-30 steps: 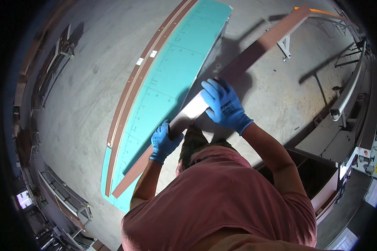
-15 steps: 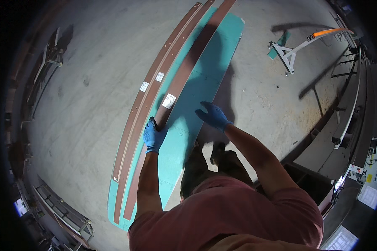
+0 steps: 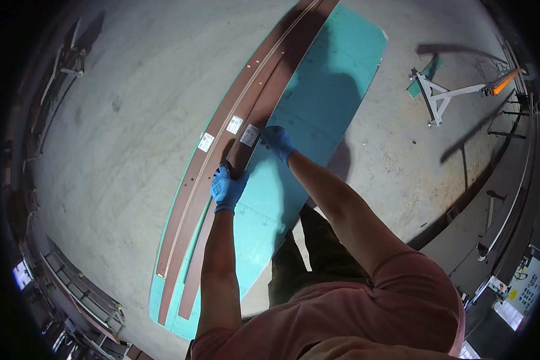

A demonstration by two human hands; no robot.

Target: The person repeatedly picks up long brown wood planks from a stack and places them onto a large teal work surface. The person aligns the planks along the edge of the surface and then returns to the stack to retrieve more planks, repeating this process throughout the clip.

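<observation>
Three long brown planks lie side by side on a large teal board marked with ruler-like scales. The right-hand plank has a white label. My left hand, in a blue glove, is wrapped over this plank below the label. My right hand, also gloved in blue, is closed at the plank's right edge beside the label; its fingertips are partly hidden. Touching the right-hand plank along its upper part is the middle plank. The left plank runs close along that one, and both carry white labels.
A white metal stand with an orange-tipped arm is on the concrete floor at the far right. Curved racks stand at the lower left. A control panel is at the right edge, near long dark beams.
My right hand has come in from open air to the right-hand plank's edge. The plank has shifted left, closing the teal gap along its upper part. My left hand stays on it.
</observation>
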